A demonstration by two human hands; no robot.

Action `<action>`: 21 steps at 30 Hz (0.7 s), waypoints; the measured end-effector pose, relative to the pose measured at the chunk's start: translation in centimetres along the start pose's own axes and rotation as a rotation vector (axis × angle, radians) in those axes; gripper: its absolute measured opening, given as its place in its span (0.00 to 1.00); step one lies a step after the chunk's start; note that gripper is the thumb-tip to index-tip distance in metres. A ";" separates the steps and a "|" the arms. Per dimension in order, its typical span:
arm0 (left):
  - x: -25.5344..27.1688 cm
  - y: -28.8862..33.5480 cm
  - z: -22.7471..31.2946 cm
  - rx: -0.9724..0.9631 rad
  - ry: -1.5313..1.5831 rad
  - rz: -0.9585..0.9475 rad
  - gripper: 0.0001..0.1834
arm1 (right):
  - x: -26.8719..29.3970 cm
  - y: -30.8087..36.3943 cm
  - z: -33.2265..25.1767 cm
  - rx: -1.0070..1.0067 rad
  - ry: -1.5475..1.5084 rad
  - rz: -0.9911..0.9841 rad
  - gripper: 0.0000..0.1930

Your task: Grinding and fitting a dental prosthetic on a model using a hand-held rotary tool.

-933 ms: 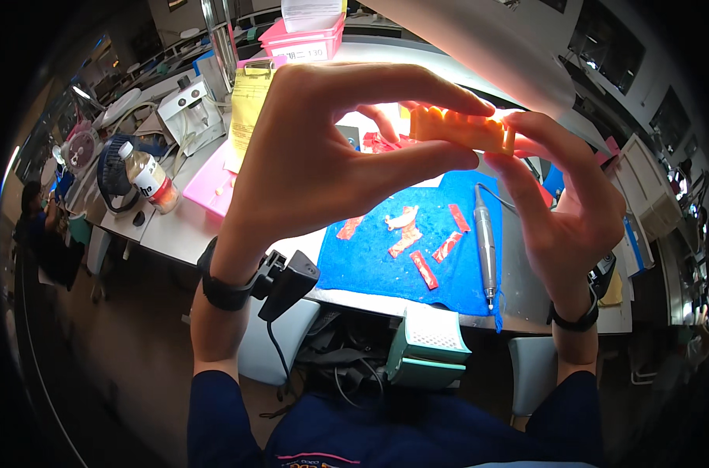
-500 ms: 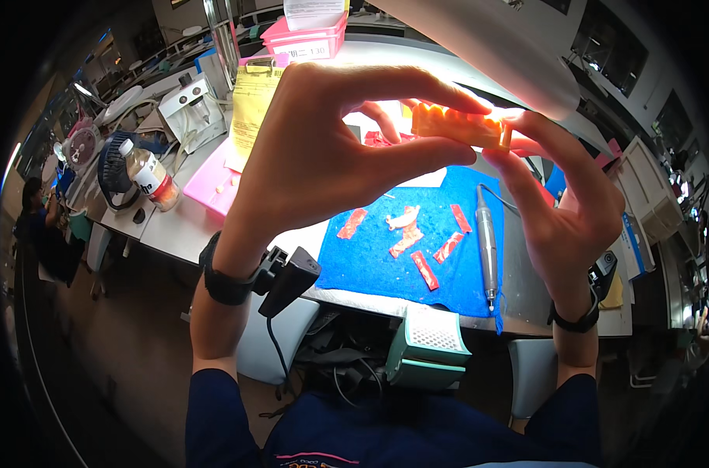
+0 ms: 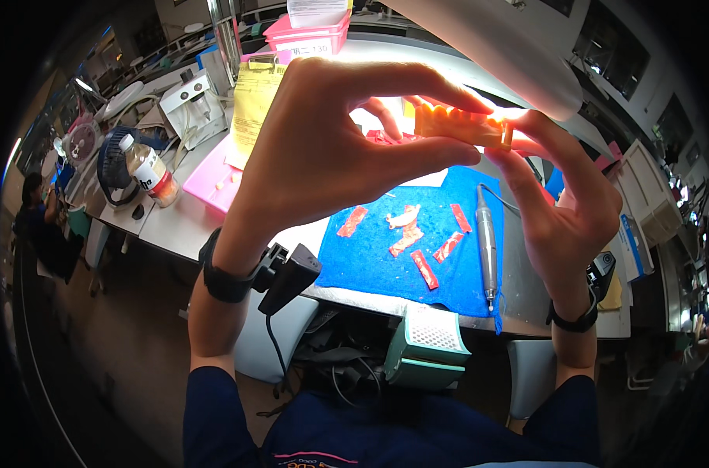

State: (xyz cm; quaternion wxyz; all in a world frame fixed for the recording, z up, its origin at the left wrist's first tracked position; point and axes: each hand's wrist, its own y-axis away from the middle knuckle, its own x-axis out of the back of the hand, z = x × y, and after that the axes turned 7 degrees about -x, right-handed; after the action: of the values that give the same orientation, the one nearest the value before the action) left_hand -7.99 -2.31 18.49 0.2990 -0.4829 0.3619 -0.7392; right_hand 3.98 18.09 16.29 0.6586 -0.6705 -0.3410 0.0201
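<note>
Head view: hardly anything has changed; dental model (image 3: pixel 459 127) is kept raised near lamp (image 3: pixel 495 54), well apart from towel (image 3: pixel 354 265), left part pinched by left hand (image 3: pixel 315 152), right end by right hand (image 3: pixel 561 191). Work is judged little advanced. Print is borne by bottle (image 3: pixel 152 173), pink box (image 3: pixel 327 31) and yellow sheet (image 3: pixel 253 113), the last too small to be read.

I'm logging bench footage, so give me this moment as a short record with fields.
Left hand: holds an orange block with a scalloped upper edge
Right hand: pinches that block's right end
On blue cloth: red strips; grey pen-shaped tool, near right edge
Left of cloth: pink tray; labelled bottle, farther left
</note>
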 end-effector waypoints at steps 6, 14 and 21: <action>-0.1 0.0 0.1 0.015 0.000 0.018 0.18 | -0.1 0.1 0.2 -0.055 -0.027 -0.009 0.19; -0.2 -0.2 0.2 -0.026 0.061 0.096 0.18 | -0.2 -0.1 -0.2 -0.041 -0.023 0.017 0.19; 0.0 0.0 -0.1 0.021 0.036 0.030 0.18 | -0.1 0.0 -0.1 -0.003 -0.021 0.022 0.18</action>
State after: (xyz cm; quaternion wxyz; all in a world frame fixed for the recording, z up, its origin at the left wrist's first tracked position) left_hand -8.06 -2.32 18.47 0.3087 -0.4609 0.3665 -0.7470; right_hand 3.89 17.94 16.28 0.6538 -0.6748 -0.3406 0.0336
